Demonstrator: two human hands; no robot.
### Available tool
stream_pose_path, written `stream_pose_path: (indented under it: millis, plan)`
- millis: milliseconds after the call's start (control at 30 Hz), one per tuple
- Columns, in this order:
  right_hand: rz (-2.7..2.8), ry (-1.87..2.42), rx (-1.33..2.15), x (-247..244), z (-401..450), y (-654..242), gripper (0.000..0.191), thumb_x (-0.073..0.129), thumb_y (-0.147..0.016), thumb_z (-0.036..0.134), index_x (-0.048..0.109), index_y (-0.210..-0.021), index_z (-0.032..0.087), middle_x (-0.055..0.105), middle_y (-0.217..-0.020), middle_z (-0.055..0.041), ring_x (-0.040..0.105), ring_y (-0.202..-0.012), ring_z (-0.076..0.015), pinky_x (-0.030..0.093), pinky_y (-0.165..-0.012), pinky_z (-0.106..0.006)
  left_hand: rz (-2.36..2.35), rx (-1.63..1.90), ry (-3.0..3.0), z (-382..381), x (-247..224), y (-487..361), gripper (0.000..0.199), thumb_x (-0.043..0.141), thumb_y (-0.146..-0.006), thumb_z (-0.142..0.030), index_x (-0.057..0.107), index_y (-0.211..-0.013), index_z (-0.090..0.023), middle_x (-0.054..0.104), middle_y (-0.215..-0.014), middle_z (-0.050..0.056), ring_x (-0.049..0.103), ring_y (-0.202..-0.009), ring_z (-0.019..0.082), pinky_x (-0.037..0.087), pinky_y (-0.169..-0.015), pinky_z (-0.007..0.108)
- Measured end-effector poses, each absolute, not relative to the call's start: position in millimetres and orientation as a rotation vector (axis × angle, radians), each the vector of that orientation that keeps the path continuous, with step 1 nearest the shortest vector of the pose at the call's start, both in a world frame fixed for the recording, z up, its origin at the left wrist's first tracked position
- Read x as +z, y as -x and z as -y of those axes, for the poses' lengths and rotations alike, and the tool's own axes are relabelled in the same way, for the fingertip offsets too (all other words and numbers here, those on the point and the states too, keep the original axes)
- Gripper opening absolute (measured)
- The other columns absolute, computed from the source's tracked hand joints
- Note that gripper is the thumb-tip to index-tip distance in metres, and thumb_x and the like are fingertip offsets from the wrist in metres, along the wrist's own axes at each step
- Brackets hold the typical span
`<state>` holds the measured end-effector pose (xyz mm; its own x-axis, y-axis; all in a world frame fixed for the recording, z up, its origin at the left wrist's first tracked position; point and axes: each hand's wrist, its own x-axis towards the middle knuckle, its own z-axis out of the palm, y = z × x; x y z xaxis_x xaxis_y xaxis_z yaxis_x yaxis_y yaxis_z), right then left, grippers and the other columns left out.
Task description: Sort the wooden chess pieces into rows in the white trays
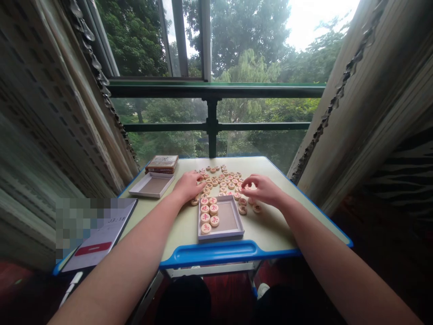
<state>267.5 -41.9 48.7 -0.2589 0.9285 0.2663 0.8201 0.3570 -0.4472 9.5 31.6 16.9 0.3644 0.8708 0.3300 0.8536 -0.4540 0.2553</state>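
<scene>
Round wooden Chinese chess pieces [223, 183] with red or dark characters lie loosely scattered on the table. Closer to me, a shallow white box tray [231, 216] holds two columns of red-character pieces [205, 217] along its left side; its right part shows bare bottom. My left hand [189, 186] is over the left edge of the scattered pieces, fingers stretched forward and thumb apart. On the right side, my right hand [262, 187] is low among the pieces, with curved fingers and thumb apart around or beside pieces. Exact fingertip contact is too small to tell.
An open box tray [152, 185] stands at the back left, before a patterned box [162, 163]. A tablet [98, 243] lies at the left edge beside a white cable [71, 285]. The table [274, 230] has a blue rim; window railing [216, 90] stands behind.
</scene>
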Motion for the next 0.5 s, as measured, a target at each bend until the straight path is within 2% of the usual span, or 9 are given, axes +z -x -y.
stream_pose_path:
  millis: [100, 200, 333, 500]
  plan:
    - [2.271, 1.166, 0.394, 51, 59, -245, 0.017, 0.061, -0.074, 0.032, 0.069, -0.082, 0.018, 0.059, -0.079, -0.0033, 0.053, -0.073, -0.0135, 0.042, -0.067, -0.026, -1.595, 0.672, -2.572, -30, 18, -11, 0.032, 0.048, -0.081, -0.04, 0.068, -0.092, -0.017, 0.064, -0.097, 0.008, 0.056, -0.094, 0.023, 0.044, -0.087, 0.034]
    - [2.404, 0.93, 0.343, 49, 74, -220, 0.013, 0.065, -0.072, 0.03, 0.068, -0.078, 0.018, 0.058, -0.075, -0.0029, 0.052, -0.075, -0.0144, 0.042, -0.07, -0.027, -1.566, 0.662, -2.592, -30, 17, -11, 0.03, 0.047, -0.081, -0.038, 0.068, -0.089, -0.019, 0.065, -0.095, 0.007, 0.056, -0.094, 0.023, 0.043, -0.088, 0.035]
    - [2.514, 0.896, 0.215, 43, 81, -203, 0.01, 0.067, -0.07, 0.027, 0.069, -0.077, 0.02, 0.058, -0.074, -0.0035, 0.05, -0.072, -0.0152, 0.042, -0.068, -0.027, -1.561, 0.682, -2.594, -32, 15, -11, 0.028, 0.048, -0.08, -0.037, 0.068, -0.088, -0.019, 0.065, -0.095, 0.007, 0.055, -0.094, 0.023, 0.044, -0.088, 0.035]
    - [2.524, 0.884, 0.164, 38, 77, -202, 0.013, 0.064, -0.074, 0.033, 0.069, -0.076, 0.021, 0.057, -0.073, -0.0034, 0.05, -0.071, -0.0146, 0.041, -0.067, -0.027, -1.538, 0.679, -2.613, -34, 14, -12, 0.027, 0.049, -0.08, -0.034, 0.069, -0.089, -0.019, 0.065, -0.094, 0.006, 0.055, -0.094, 0.022, 0.043, -0.089, 0.034]
